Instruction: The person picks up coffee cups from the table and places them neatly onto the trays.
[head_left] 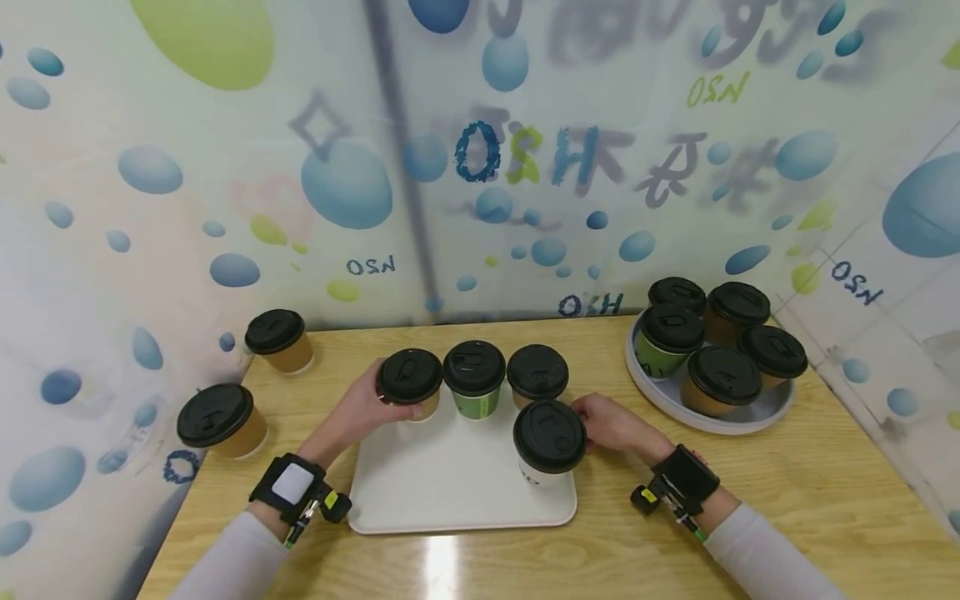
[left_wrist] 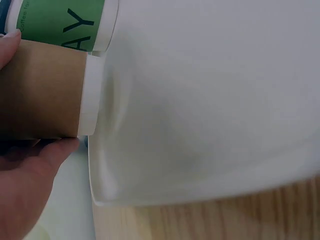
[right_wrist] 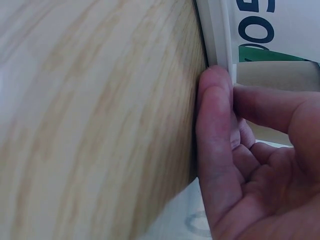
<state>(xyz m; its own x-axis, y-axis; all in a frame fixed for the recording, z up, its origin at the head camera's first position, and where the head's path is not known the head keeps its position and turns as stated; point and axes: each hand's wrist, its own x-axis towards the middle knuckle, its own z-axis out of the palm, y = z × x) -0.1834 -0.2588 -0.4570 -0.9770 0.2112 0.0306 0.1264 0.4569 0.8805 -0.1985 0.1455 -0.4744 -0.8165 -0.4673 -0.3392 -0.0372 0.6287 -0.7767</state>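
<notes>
A white tray (head_left: 442, 487) lies on the wooden table. My left hand (head_left: 367, 407) grips a brown paper cup with a black lid (head_left: 411, 377) at the tray's back left corner; in the left wrist view, the thumb and fingers are on opposite sides of the brown paper cup (left_wrist: 47, 90). Beside it stand a green lidded cup (head_left: 476, 379) and another brown lidded cup (head_left: 537, 372) along the back edge. A white lidded cup (head_left: 551, 442) stands on the tray's right side. My right hand (head_left: 611, 427) pinches the tray's right rim, close to the white cup.
A round grey plate (head_left: 723, 423) at the back right bears several lidded cups. Two brown lidded cups stand at the left, one near the back (head_left: 279, 340), one nearer (head_left: 223, 421). A patterned curtain (head_left: 480, 275) rises behind the table.
</notes>
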